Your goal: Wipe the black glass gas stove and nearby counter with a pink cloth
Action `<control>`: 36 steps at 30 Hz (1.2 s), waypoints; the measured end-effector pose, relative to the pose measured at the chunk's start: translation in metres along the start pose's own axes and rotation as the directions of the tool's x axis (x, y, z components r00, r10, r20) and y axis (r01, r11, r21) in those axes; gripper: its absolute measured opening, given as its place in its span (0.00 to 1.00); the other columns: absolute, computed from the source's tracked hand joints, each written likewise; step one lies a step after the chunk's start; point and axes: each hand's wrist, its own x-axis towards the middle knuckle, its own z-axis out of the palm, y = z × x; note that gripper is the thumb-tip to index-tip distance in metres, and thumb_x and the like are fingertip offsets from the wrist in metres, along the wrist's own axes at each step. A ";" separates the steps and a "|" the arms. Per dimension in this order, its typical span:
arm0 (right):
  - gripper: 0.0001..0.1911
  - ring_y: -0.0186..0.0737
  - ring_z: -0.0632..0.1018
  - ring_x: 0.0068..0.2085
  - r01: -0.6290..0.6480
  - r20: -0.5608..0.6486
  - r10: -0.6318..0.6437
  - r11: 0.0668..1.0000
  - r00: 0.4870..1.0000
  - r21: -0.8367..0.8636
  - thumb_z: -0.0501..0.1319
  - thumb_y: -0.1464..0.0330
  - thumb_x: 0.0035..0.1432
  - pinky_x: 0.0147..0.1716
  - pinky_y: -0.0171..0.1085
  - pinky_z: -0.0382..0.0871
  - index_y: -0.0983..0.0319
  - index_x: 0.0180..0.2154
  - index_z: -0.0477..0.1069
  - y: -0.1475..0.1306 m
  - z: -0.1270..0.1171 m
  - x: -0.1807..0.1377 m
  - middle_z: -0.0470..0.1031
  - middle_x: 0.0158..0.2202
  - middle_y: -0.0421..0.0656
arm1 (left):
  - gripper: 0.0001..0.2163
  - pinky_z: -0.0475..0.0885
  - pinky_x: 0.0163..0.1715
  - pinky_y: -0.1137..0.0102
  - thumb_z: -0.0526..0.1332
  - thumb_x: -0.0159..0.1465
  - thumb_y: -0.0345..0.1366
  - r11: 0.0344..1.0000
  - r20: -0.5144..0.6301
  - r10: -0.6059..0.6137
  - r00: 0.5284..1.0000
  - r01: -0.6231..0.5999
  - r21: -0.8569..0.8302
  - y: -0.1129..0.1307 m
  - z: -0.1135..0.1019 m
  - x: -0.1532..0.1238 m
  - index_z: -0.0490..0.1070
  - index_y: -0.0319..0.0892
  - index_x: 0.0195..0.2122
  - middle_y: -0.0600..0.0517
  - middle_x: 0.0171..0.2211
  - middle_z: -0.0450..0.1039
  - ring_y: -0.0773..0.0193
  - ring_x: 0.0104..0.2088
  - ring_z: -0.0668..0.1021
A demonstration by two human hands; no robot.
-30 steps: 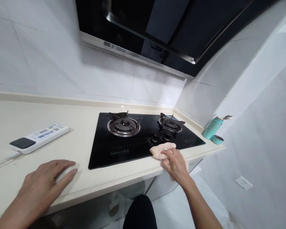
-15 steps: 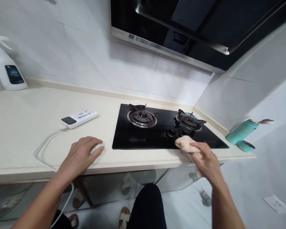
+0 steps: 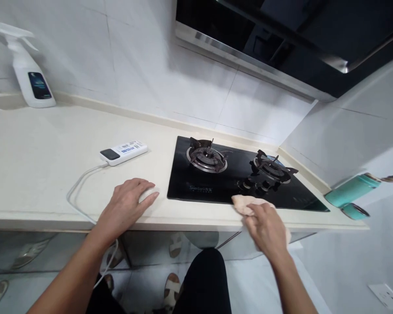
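My right hand (image 3: pixel 265 224) is closed around a pale, crumpled cloth (image 3: pixel 244 204). The cloth lies at the front edge of the black gas stove (image 3: pixel 196 176), partly on the cream countertop (image 3: pixel 68 144), and hangs out past my wrist side. Left of the stove, my left hand (image 3: pixel 127 205) rests on the counter near its front edge, thumb and fingers apart and curved, apparently holding nothing. Behind that hand lies a white power bank-like device (image 3: pixel 124 152) with a dark end and a white cable (image 3: pixel 72 196) running past my forearm.
A white spray bottle (image 3: pixel 34 83) stands at the back left. The left burner (image 3: pixel 207 158) and right burner (image 3: pixel 272 168) carry dark pan supports. A teal bottle (image 3: pixel 352 190) and small teal cup (image 3: pixel 355 211) sit at the right end. The range hood (image 3: pixel 258 65) overhangs the stove.
The right hand and cloth have come down and leftward onto the stove's front edge and counter. The left hand stays on the counter. The view has shifted left.
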 end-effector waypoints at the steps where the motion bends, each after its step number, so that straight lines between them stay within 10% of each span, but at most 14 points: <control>1: 0.15 0.50 0.71 0.42 0.040 -0.002 -0.040 0.999 0.999 0.030 0.56 0.67 0.63 0.41 0.45 0.67 0.60 0.48 0.76 -0.025 0.000 0.004 0.72 0.42 0.49 | 0.21 0.64 0.58 0.53 0.52 0.72 0.54 1.000 -0.005 -0.003 1.000 0.003 -0.012 0.000 0.000 0.000 0.75 0.47 0.52 0.46 0.55 0.75 0.50 0.57 0.74; 10: 0.11 0.51 0.68 0.43 0.285 0.076 -0.304 0.938 0.950 0.197 0.62 0.68 0.60 0.42 0.47 0.64 0.58 0.45 0.73 -0.207 0.003 0.041 0.69 0.41 0.47 | 0.22 0.64 0.61 0.53 0.51 0.72 0.56 0.971 -0.096 -0.001 0.995 -0.022 -0.238 -0.003 0.000 -0.003 0.75 0.48 0.53 0.46 0.55 0.75 0.52 0.59 0.73; 17: 0.16 0.53 0.69 0.46 0.410 0.054 -0.442 0.866 0.895 0.286 0.61 0.61 0.63 0.43 0.49 0.66 0.58 0.51 0.70 -0.272 0.012 0.064 0.70 0.46 0.48 | 0.20 0.68 0.60 0.57 0.53 0.70 0.52 0.893 -0.166 -0.121 0.979 0.034 -0.448 -0.006 -0.011 -0.008 0.76 0.44 0.47 0.46 0.50 0.76 0.54 0.55 0.76; 22: 0.33 0.52 0.69 0.58 0.305 -0.021 -0.419 0.626 0.908 0.718 0.64 0.59 0.59 0.57 0.53 0.67 0.58 0.62 0.60 -0.259 0.018 0.069 0.67 0.59 0.50 | 0.17 0.68 0.60 0.52 0.55 0.71 0.49 0.961 -0.279 -0.082 0.957 0.002 -0.276 0.003 -0.032 -0.032 0.77 0.44 0.48 0.44 0.53 0.76 0.51 0.58 0.75; 26: 0.21 0.47 0.72 0.59 0.115 -0.076 -0.141 0.289 0.987 0.951 0.57 0.60 0.66 0.56 0.48 0.71 0.57 0.58 0.62 -0.215 0.020 0.078 0.67 0.60 0.51 | 0.17 0.65 0.63 0.49 0.58 0.70 0.46 0.995 -0.272 0.090 0.958 -0.101 -0.025 0.023 -0.036 -0.039 0.76 0.46 0.54 0.42 0.61 0.72 0.47 0.63 0.71; 30: 0.13 0.49 0.73 0.58 0.059 -0.155 0.148 0.512 0.977 0.857 0.55 0.58 0.68 0.59 0.52 0.67 0.57 0.46 0.71 -0.153 0.022 0.082 0.72 0.54 0.50 | 0.25 0.64 0.60 0.43 0.67 0.63 0.53 0.990 -0.135 0.122 0.983 -0.111 0.085 0.050 -0.010 -0.029 0.74 0.48 0.58 0.40 0.64 0.69 0.38 0.64 0.68; 36: 0.22 0.60 0.70 0.59 -0.044 0.005 0.046 0.915 0.999 0.402 0.52 0.52 0.67 0.58 0.62 0.65 0.59 0.49 0.75 -0.094 0.066 0.060 0.70 0.56 0.56 | 0.34 0.58 0.58 0.32 0.72 0.51 0.62 0.991 -0.092 0.119 0.989 -0.113 0.067 0.087 0.033 -0.026 0.76 0.46 0.54 0.33 0.64 0.64 0.28 0.63 0.64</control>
